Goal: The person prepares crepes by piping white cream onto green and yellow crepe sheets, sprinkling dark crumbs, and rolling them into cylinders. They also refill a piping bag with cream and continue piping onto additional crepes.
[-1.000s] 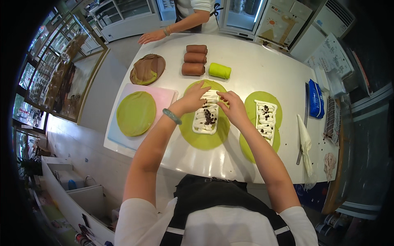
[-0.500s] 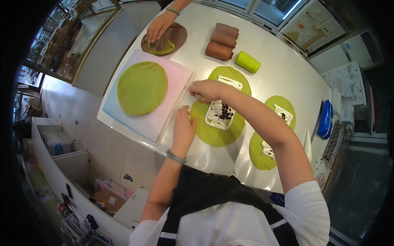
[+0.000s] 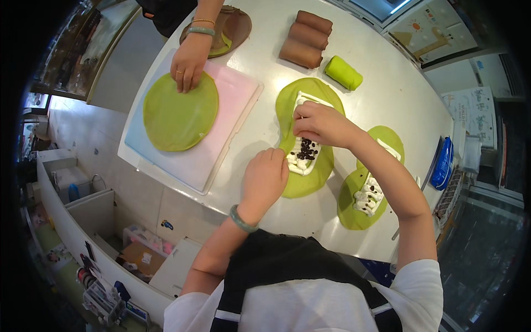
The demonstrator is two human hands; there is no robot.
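A green crepe (image 3: 296,188) lies before me, overlapping another green one at its far end, with white cream and dark beads on top. My left hand (image 3: 265,180) is closed at its left edge, which is drawn inward against the cream. Just beyond, my right hand (image 3: 323,124) pinches the same edge over the cream; its fingertips are partly hidden. To my right, under my forearm, lie more green crepes (image 3: 354,213) with cream and beads.
A co-worker's hand (image 3: 191,63) touches a plain green crepe (image 3: 180,124) on a pink and blue board (image 3: 229,91). Behind it is a brown crepe (image 3: 238,27). Brown rolls (image 3: 307,36) and a green roll (image 3: 344,73) sit at the far side. A blue packet (image 3: 442,163) lies at the right.
Both my hands have moved right, bringing the crepe's left edge inward to the cream. The co-worker's hand has gone from the brown crepe to the green one on the board.
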